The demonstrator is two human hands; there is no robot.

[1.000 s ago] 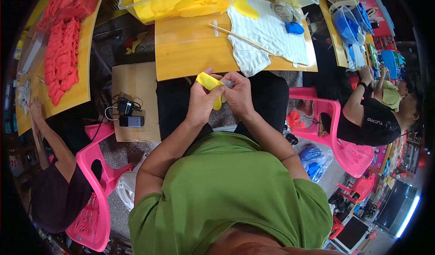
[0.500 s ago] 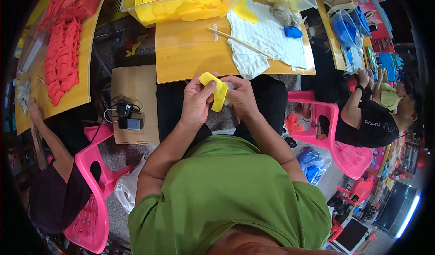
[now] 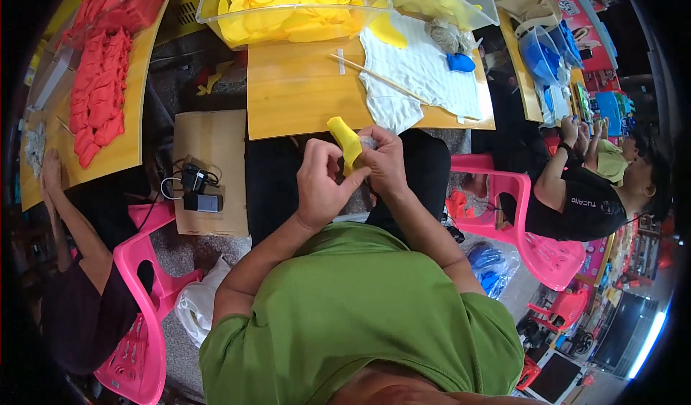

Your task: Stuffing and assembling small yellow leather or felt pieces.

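Over my lap, a small yellow fabric piece (image 3: pixel 346 140) stands up, its narrow end tilted away from me. My right hand (image 3: pixel 387 166) pinches its lower part. A bit of greyish-white material (image 3: pixel 368 143), whose kind I cannot make out, shows at the right fingers. My left hand (image 3: pixel 322 185) is beside the piece with fingers loosely bent and apart from the thumb. The left thumb reaches to the piece's lower end, close to the right fingers. On the table (image 3: pixel 295 96) ahead lie a white striped cloth (image 3: pixel 417 63) and a thin wooden stick (image 3: pixel 381 79).
Clear bins of yellow pieces (image 3: pixel 288 9) stand at the table's far side. A blue item (image 3: pixel 461 62) lies on the cloth. Red pieces (image 3: pixel 99 96) cover the left table. Co-workers sit left and right on pink chairs (image 3: pixel 536 239). Cardboard (image 3: pixel 210 128) holds a black device (image 3: pixel 203 202).
The left hand has loosened from the yellow piece and moved down to its lower end. The piece now stands more upright, held by the right hand. The whole view has shifted slightly.
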